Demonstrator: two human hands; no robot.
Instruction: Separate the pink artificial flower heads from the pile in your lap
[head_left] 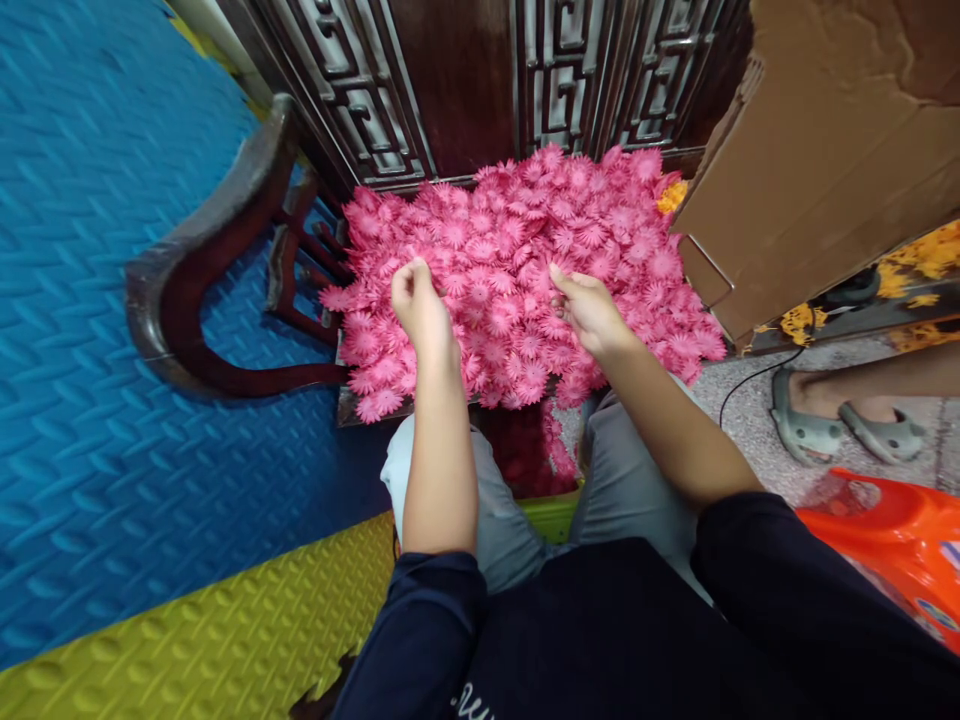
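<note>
Sitting close up to the front edge of a dark wooden seat (349, 410), staring down at a big heap of pink daisy-style flower heads (495, 275). Finding those spread over pretty much the whole seat, from the left front corner across to the right edge. Reaching the left hand (421, 305) in over the heap, left of centre, curling the fingers in toward the thumb. Doing roughly the same with the right hand (591, 312) right of centre, sticking the thumb out and folding the fingers. Honestly not managing to tell for either one: pinching something tiny or just curling around nothing. Also spotting a curved wooden armrest (169, 290) at the left edge, a carved dark panel (465, 90) along the back edge, brown cardboard (817, 170) beside the right edge and an orange flower clump (673, 196) near the back right corner. Glimpsing another person's grey-green clogs (801, 430) farther right, near an orange plastic pack (881, 535).
</note>
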